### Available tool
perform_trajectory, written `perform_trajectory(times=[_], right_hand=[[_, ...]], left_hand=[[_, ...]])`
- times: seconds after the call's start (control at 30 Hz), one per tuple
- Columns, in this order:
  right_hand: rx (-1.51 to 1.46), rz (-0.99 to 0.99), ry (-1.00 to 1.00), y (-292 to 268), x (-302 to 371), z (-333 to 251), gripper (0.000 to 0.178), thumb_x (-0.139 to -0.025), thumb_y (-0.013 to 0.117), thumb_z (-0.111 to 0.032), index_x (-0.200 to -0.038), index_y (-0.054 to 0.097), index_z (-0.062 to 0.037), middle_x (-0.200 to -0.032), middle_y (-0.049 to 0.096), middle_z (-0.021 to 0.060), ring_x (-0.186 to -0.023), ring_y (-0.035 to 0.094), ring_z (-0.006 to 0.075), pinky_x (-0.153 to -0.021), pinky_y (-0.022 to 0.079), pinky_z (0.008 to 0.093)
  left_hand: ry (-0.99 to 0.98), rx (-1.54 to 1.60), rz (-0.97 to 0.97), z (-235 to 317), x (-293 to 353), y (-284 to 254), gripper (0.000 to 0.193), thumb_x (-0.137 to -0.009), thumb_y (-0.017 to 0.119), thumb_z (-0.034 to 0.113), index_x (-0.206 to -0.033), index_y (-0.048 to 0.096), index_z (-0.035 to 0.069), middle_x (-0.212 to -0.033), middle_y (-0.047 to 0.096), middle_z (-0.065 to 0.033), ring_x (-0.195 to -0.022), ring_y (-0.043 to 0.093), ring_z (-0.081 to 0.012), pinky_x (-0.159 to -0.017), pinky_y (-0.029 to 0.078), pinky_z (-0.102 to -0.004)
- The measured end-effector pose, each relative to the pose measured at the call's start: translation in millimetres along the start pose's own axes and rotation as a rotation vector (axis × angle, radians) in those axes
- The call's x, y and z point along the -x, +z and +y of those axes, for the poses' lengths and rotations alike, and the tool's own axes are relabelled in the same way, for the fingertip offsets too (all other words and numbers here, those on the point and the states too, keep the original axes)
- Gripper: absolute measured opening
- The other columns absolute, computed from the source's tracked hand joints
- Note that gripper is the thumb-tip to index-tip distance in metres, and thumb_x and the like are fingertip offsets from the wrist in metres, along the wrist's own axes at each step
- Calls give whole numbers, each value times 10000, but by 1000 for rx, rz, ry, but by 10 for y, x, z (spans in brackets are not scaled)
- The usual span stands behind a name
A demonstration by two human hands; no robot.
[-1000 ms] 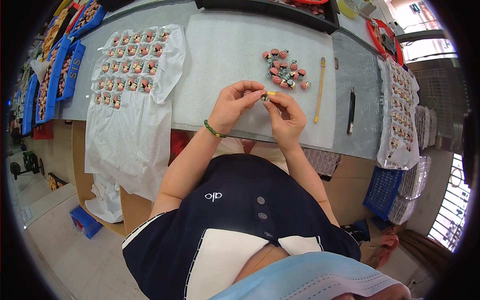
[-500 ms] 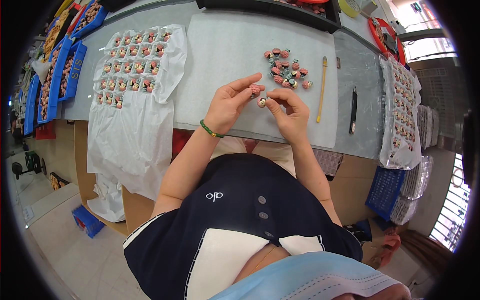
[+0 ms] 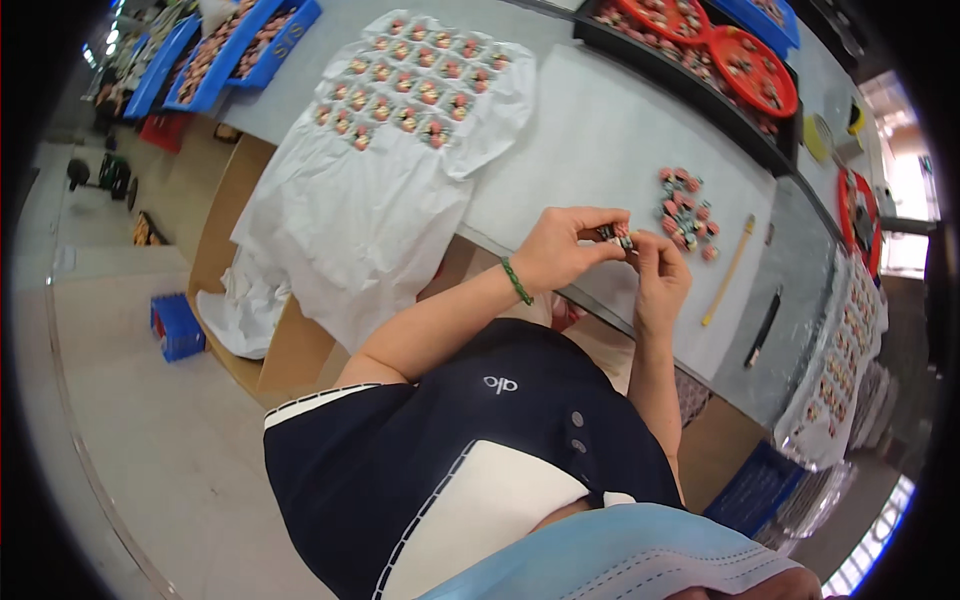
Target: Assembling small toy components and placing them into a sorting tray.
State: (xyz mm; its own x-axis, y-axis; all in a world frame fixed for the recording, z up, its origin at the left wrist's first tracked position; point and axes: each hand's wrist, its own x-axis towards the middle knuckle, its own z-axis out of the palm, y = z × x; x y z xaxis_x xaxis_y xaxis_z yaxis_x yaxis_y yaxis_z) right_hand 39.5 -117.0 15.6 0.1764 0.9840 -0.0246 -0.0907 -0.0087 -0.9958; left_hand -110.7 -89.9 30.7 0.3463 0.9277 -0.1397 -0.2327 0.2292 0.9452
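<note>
1. Two blue trays (image 3: 225,45) filled with small pieces sit at the far left corner of the grey tabletop (image 3: 560,160), by its upper edge.
2. One white sheet (image 3: 370,190) lies over the left part of the tabletop and hangs down past the near edge; rows of small red-and-green pieces (image 3: 410,85) rest on its upper part.
3. Near the middle of the near edge, the left hand (image 3: 565,248), with a green band (image 3: 516,281) at the wrist, curls its fingers narrowly round a small dark piece (image 3: 618,236).
4. Just right of it, the right hand (image 3: 660,275) meets the left; its fingertips pinch the same small piece, so both hands hold it between them, above the near edge of the tabletop. What the piece is exactly is too small to tell.
5. Just beyond the hands, toward the middle of the tabletop, lies a loose cluster of small red pieces (image 3: 685,205).
6. Right of the cluster, a thin yellowish stick (image 3: 728,270) lies slantwise, and a dark pen-like tool (image 3: 764,325) lies further right, near the right edge.
7. Along the far edge, red round trays (image 3: 750,65) hold more small pieces.
8. At the right edge, another white sheet (image 3: 835,370) with rows of pieces hangs over the side.
</note>
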Motion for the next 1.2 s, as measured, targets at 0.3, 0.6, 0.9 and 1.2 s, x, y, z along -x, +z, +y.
perform_trajectory(times=[0.3, 0.6, 0.9, 1.2], right_hand=[[-7, -138, 39, 193, -9, -100, 216, -880, 495, -163, -924, 575, 32, -870, 593, 83, -773, 548, 128, -637, 464, 241], [29, -143, 75, -87, -245, 3, 198, -882, 477, -140, -911, 581, 26, -858, 595, 75, -774, 552, 124, -658, 457, 240], [606, -20, -250, -835, -919, -116, 131, -744, 603, -55, -870, 609, -24, -827, 614, 53, -716, 555, 128, -650, 449, 249], [1208, -103, -572, -723, -1284, 51, 249, -699, 623, -68, -947, 603, -59, -821, 605, 74, -760, 555, 231, -763, 422, 350]], left_hand=[[323, -1081, 628, 602, 393, -1670, 304, -710, 601, 46, -1010, 579, 3, -832, 599, -97, -733, 548, -199, -703, 446, -290], [240, -1428, 534, 99, 125, -1941, 324, -797, 532, 68, -1116, 517, 10, -1023, 556, -151, -977, 474, -308, -877, 368, -357], [1, -1796, 442, -136, 60, -1326, 503, -882, 425, 285, -1248, 340, -50, -1355, 251, -199, -1261, 175, -368, -1005, 137, -485], [472, -1276, 394, 455, -50, -532, 342, -824, 539, 134, -1130, 496, -13, -1217, 455, -171, -1149, 400, -319, -951, 300, -401]])
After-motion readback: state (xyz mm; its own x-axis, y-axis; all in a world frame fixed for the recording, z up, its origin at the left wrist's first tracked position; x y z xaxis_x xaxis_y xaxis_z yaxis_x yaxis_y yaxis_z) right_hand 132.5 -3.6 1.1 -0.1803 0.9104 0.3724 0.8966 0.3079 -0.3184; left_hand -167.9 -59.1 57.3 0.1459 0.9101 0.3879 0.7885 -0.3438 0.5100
